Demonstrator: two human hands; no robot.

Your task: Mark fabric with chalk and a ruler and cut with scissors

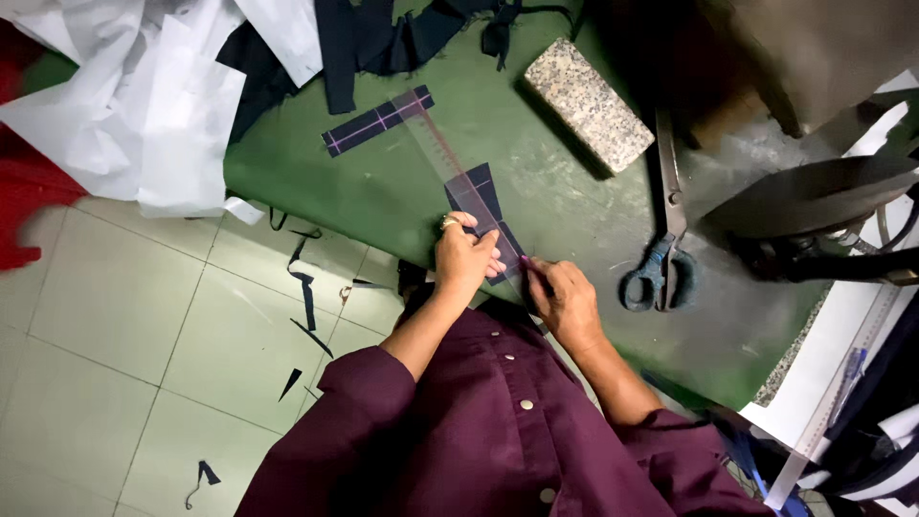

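Dark navy fabric piece lay on the green table, under a clear ruler that ran away from me. My left hand pressed flat on ruler and cloth, fingers spread, gripping nothing. My right hand pinched a thin pink marker at the ruler's near edge. I judged the line needed firm downward pressure, the tip tight against the edge. Scissors and a stone block sat well apart.

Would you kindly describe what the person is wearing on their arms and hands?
Both arms wear a dark maroon button-up shirt with sleeves pushed up around the elbows, leaving the forearms bare. The left hand has a gold-coloured ring on one finger; the right hand shows no jewellery.
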